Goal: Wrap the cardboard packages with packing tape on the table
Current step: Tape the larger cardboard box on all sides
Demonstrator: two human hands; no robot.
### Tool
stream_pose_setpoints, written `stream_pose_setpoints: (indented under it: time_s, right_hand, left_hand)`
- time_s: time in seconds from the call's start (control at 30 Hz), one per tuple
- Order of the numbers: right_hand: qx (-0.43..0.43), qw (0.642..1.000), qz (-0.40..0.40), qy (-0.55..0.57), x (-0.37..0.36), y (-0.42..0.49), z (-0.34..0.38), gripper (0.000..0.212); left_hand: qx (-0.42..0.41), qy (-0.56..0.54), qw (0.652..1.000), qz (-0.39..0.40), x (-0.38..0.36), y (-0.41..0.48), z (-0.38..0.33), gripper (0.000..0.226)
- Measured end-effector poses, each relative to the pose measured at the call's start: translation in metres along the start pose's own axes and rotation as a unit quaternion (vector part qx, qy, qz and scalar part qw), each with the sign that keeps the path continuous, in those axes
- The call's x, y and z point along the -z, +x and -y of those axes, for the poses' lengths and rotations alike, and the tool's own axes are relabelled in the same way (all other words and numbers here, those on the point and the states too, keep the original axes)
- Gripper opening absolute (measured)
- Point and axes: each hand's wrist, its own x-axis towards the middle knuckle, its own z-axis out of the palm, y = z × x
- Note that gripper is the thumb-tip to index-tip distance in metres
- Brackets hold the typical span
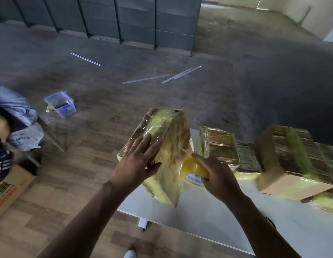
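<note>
**Wrap status: one package in hand**

Left hand (137, 159) flat, fingers spread, pressing on yellow-taped cardboard package (173, 135) tilted on edge at white worktop (208, 216) 9 o'clock end. Right hand (219, 175) curled round yellow packing tape roll (192, 170), against package at its 4 o'clock. More taped cardboard packages (221, 146) at 3 o'clock.

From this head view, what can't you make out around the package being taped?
Head view only:
tape roll: core print blurred, partly covered by the right hand gripping it.
held package: far side and underside hidden by itself; left hand covers part of its face.
rightmost box: motion-blurred, cut off by right edge.
</note>
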Motion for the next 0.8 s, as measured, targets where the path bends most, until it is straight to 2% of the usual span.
stream_pose_setpoints:
  time_s: [0.13, 0.2, 0.3, 0.4, 0.6, 0.7, 0.8]
  right_hand:
    - [-0.053, 0.991, 0.010, 0.124, -0.016, 0.004, 0.013, 0.075]
    - [-0.057, 0.985, -0.018, 0.159, -0.020, 0.005, 0.018, 0.071]
    - [-0.035, 0.987, -0.046, 0.147, -0.018, 0.006, 0.025, 0.075]
    - [0.007, 0.995, -0.015, 0.102, -0.024, 0.011, 0.037, 0.074]
    - [0.025, 0.990, 0.035, 0.136, -0.049, 0.030, 0.064, 0.074]
    - [-0.007, 0.983, 0.078, 0.167, -0.058, 0.039, 0.068, 0.079]
    - [-0.044, 0.975, 0.121, 0.181, -0.073, 0.044, 0.076, 0.077]
  left_hand:
    - [0.057, -0.048, 0.997, -0.017, 0.002, -0.005, 0.007, 0.060]
    - [0.101, -0.093, 0.990, -0.031, -0.001, -0.015, 0.008, 0.059]
    - [0.203, -0.209, 0.955, -0.055, -0.011, -0.038, 0.003, 0.060]
    - [0.238, -0.261, 0.931, -0.089, -0.024, -0.061, 0.017, 0.059]
    - [0.304, -0.328, 0.894, -0.021, -0.045, -0.095, 0.073, 0.065]
    - [0.291, -0.295, 0.910, -0.008, -0.050, -0.102, 0.084, 0.068]
    - [0.185, -0.132, 0.972, 0.055, -0.056, -0.103, 0.088, 0.067]
